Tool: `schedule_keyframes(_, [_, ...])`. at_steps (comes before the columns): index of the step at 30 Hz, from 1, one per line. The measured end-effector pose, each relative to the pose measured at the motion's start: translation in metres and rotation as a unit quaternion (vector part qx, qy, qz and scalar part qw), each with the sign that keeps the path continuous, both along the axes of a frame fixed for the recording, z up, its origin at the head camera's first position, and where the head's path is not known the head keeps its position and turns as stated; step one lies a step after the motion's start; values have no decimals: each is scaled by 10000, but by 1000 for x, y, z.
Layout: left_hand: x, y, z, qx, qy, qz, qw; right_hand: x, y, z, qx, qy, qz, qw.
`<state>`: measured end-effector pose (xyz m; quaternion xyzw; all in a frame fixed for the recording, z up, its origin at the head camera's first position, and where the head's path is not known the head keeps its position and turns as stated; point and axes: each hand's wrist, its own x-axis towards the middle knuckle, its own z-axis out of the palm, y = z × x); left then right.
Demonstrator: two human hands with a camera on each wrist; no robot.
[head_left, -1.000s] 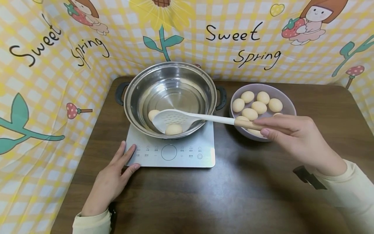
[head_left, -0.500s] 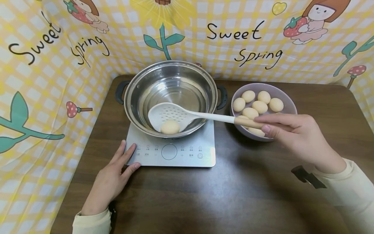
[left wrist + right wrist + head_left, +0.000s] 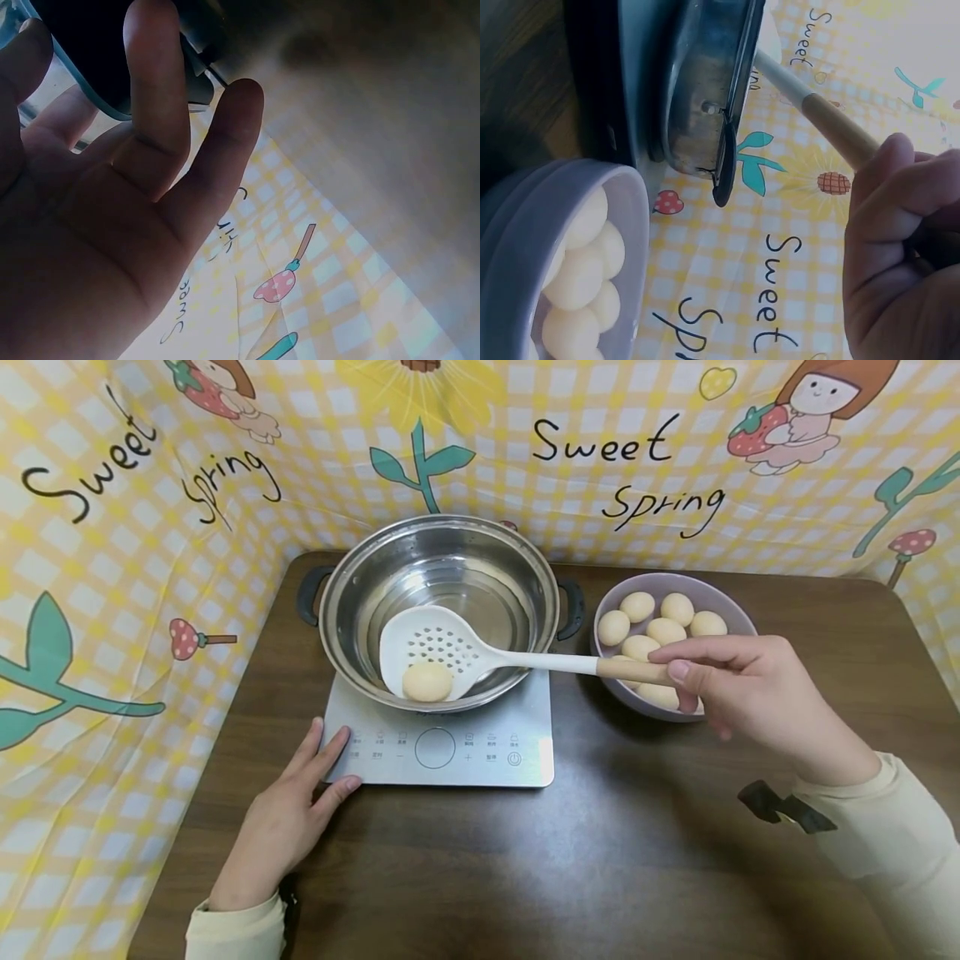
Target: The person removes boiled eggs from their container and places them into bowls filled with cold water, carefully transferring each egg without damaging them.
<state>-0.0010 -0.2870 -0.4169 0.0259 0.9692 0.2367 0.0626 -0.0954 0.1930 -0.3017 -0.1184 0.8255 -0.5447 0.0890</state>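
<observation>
My right hand (image 3: 757, 702) pinches the wooden handle of a white slotted spoon (image 3: 396, 635) between thumb and fingers. The spoon's perforated head is inside the steel pot (image 3: 360, 572), and one pale egg (image 3: 427, 682) lies on it. In the right wrist view the wooden handle (image 3: 836, 127) slants up from the pot rim to my fingers. My left hand (image 3: 288, 810) rests with spread, nearly straight fingers at the front left corner of the silver induction cooker (image 3: 487, 772) under the pot.
Right of the pot stands a lilac bowl (image 3: 727, 602) with several eggs (image 3: 666, 632), partly under my right hand. The pot's black side handles (image 3: 572, 610) stick out. A checked cloth (image 3: 480, 477) hangs behind and left of the dark wooden table (image 3: 585, 860).
The spoon head has risen and shifted slightly back and left, with the egg on it. A second egg seen beside the head a second ago is now hidden. My left hand stays put.
</observation>
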Motion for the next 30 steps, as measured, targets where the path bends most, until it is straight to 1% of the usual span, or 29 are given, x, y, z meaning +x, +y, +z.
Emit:
schedule_keyframes(4, [0,0,0,-5,2,-19,10000,-5,1,0,-495,-437,104,9978])
schedule_keyframes(7, [-1,0,0,-12,36,-27,10000,-7,2,-1,-757,-619,163,9951])
schedule_keyframes(15, [-1,-1,0,-29,5,-20,10000,-9,2,0,-1113,-828,260,9900])
schedule_keyframes(20, [-1,-1,0,-19,-32,-47,10000,-11,7,0,-1381,-1101,301,9838])
schedule_keyframes(25, [-1,-1,0,-15,31,-67,10000,-12,15,0,-1653,-1300,308,9772])
schedule_keyframes(30, [0,-1,0,-29,78,-70,9999,-13,22,2,-1845,-1324,388,9731])
